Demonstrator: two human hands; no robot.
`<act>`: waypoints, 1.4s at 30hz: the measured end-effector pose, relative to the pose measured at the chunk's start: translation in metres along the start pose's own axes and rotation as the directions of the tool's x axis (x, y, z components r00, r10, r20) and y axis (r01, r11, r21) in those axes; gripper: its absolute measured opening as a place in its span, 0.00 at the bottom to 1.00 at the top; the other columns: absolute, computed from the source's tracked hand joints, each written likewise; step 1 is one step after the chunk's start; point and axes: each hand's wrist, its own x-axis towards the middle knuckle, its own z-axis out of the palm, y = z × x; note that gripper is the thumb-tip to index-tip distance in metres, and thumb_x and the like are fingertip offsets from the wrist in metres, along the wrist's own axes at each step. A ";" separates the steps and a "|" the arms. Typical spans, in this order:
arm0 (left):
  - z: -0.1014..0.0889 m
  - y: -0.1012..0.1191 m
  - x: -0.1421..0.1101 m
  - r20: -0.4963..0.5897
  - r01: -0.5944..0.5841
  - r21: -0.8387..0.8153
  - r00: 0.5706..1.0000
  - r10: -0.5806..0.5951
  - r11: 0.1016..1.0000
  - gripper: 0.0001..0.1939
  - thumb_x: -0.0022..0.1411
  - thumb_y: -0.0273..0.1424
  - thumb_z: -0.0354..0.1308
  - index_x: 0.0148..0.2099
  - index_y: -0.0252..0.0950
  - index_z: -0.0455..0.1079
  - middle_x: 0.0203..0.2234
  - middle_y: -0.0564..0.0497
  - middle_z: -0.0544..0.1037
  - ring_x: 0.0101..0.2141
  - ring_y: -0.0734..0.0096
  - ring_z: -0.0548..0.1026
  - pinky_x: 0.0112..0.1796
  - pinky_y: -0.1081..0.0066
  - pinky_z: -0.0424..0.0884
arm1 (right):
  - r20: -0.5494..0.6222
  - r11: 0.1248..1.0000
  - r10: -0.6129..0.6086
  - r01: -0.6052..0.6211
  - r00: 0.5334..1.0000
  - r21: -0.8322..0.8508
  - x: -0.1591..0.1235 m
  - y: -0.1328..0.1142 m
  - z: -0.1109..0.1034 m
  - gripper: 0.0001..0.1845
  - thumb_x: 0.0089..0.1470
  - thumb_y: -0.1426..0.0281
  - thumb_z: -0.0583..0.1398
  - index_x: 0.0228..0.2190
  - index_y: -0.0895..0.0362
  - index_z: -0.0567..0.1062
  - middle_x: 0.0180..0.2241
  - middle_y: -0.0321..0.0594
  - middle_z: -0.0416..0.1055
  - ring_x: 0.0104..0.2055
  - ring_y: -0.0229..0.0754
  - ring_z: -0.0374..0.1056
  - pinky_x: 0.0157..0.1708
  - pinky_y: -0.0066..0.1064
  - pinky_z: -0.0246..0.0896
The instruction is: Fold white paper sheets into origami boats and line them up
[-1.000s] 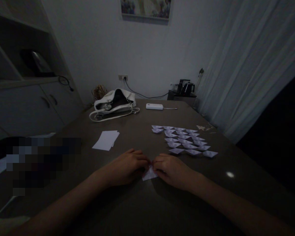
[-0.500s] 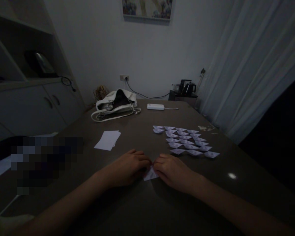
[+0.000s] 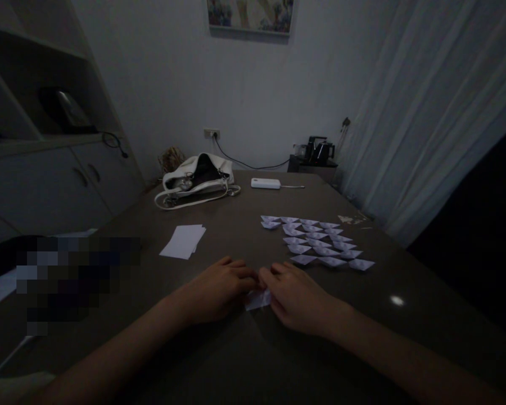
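Note:
A small piece of folded white paper (image 3: pixel 257 300) lies on the brown table in front of me, partly hidden under my fingers. My left hand (image 3: pixel 223 288) is closed on its left side, fingers bent and pressed together. From the right, my right hand (image 3: pixel 297 295) grips the same paper, its fingertips close against those of the left. Beyond my right hand, several folded paper boats (image 3: pixel 318 243) stand in rows. A small stack of white paper sheets (image 3: pixel 183 242) lies beyond my left hand.
A white handbag (image 3: pixel 198 177) rests at the table's far left, with a white power bank (image 3: pixel 265 183) and short cable beside it. Black kettles (image 3: pixel 320 150) stand on a small stand behind. Blurred items (image 3: pixel 76 275) lie at the left. A pale curtain (image 3: pixel 425 112) hangs at right.
My right hand's fingers have shifted slightly left over the top of the folded paper, covering its peak. My left hand stays nearly in place. The view has moved very slightly.

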 end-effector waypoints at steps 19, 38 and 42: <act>0.001 0.000 0.001 -0.002 0.031 -0.031 1.000 -0.031 0.999 0.15 0.60 0.22 0.54 0.48 0.42 0.69 0.44 0.51 0.76 0.44 0.60 0.71 0.42 0.62 0.59 | 0.092 0.995 0.029 -0.020 0.995 -0.097 -0.003 -0.009 -0.008 0.17 0.45 0.79 0.55 0.40 0.63 0.71 0.34 0.49 0.73 0.38 0.47 0.69 0.41 0.34 0.58; 0.000 0.000 0.001 -0.004 0.015 -0.046 1.000 -0.015 0.999 0.16 0.62 0.23 0.53 0.50 0.44 0.69 0.46 0.51 0.75 0.46 0.61 0.71 0.44 0.62 0.59 | 0.097 0.987 0.004 0.012 0.995 -0.162 -0.011 -0.013 -0.014 0.14 0.48 0.76 0.56 0.39 0.63 0.74 0.30 0.49 0.75 0.33 0.49 0.71 0.35 0.36 0.61; 0.000 0.000 0.000 0.006 0.008 -0.032 1.000 -0.008 0.999 0.17 0.62 0.23 0.53 0.50 0.45 0.69 0.47 0.51 0.74 0.46 0.61 0.71 0.44 0.63 0.60 | 0.106 0.987 -0.006 0.023 0.994 -0.159 -0.009 -0.011 -0.013 0.11 0.51 0.77 0.55 0.36 0.63 0.75 0.30 0.49 0.74 0.34 0.48 0.70 0.36 0.36 0.60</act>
